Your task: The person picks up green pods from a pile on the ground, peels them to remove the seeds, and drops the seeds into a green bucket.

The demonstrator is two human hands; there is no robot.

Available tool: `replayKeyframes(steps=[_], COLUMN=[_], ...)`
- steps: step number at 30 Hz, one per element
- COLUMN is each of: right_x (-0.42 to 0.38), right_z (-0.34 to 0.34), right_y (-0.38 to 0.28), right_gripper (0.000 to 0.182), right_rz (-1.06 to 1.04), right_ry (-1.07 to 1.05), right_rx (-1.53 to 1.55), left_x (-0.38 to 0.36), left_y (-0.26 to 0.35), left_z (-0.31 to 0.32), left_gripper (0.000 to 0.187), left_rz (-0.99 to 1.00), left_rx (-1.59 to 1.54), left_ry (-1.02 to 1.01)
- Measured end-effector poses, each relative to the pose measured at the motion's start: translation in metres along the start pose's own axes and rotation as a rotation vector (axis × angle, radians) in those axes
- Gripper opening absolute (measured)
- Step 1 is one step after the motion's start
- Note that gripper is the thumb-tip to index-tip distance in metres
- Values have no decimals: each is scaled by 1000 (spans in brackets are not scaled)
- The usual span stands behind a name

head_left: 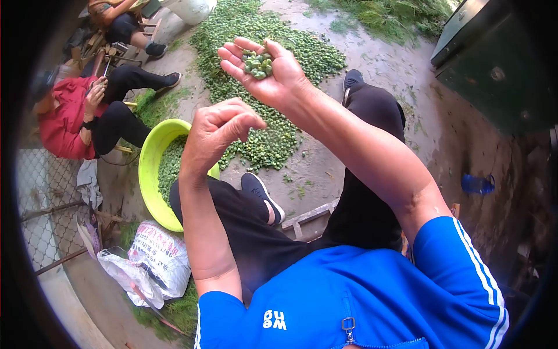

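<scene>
Pieces lie up and right of my left fingers, apart from them.
I see them clumped, no clear long axis, on my right palm, its fingers loosely open beneath; my left fingers curl inward, near the thumb, and I can't tell if they grip anything.

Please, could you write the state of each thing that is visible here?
right hand: open, palm up, holding green pieces
left hand: fingers curled, grip unclear
green pieces on ground: loose, spread out
basin: open, partly filled
sack: bulging
blue container: lid unclear
</scene>
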State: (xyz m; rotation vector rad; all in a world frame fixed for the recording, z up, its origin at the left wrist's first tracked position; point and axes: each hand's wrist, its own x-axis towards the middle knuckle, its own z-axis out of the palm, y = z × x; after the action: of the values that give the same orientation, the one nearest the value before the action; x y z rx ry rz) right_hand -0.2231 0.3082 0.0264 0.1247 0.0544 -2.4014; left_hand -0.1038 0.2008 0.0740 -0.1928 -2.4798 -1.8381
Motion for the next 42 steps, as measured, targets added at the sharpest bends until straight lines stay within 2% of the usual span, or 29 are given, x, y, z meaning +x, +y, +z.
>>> replayKeyframes(steps=[1,3,5,6,8,9,11,12,16,18,22,25,27,29,31,32,34,37,39,42], right_x=[-1,-3,-1,-1,-3,-4,-6,-7,-7,-11,-14,-8,-4,-1,-1,-2,-3,-5,-6,-10], right_z=[0,-1,-3,-3,-4,-4,-3,-4,-7,-5,-1,-7,-11,-12,-9,-8,-8,-8,-7,-3], right_y=[-1,3,7,9,12,14,18,19,22,22,21,21,20,20,21,21,20,20,20,19], right_gripper=[50,55,56,57,57,56,54,54,53,56,59,59,54,51,51,52,52,52,54,55], right_rz=[-2,-20,5,16,27,39,66,63,81,85,97,97,87,81,67,62,84,99,84,77], right_ry=[5,-9,-22,-12,3,-1,-12,-18,16,39,61,41,36,24,7,14,-15,-37,-13,-32], right_rx=[-1,-52,-42,-32,-23,-65,-146,-187,-244,-282,-270,-162,-111,-60,-4,2,19,18,16,-19], left_x=[-1,3,6,10,15,14,14,18,17,19,20,20,19,18,19,19,18,17,17,17], left_y=[0,-8,-11,-13,-16,-14,-8,-13,-16,-16,-19,-26,-25,-23,-24,-25,-28,-33,-37,-41], left_z=[0,3,12,15,23,27,30,28,30,31,33,27,20,12,3,0,-5,-8,-10,-13], left_gripper=[11,9,18,18,25,25,36,44,39,29,23,20,19,17,21,21,32,37,39,44], left_rz=[-25,134,116,116,294,291,239,284,233,256,199,194,92,23,46,50,55,29,14,56], left_rx=[6,181,17,18,171,171,327,419,491,455,370,219,-333,-773,-1178,-1168,-1485,-1602,-1597,-1574], left_ry=[-83,170,299,301,400,402,334,317,330,341,385,373,262,261,139,145,17,-7,28,-24])
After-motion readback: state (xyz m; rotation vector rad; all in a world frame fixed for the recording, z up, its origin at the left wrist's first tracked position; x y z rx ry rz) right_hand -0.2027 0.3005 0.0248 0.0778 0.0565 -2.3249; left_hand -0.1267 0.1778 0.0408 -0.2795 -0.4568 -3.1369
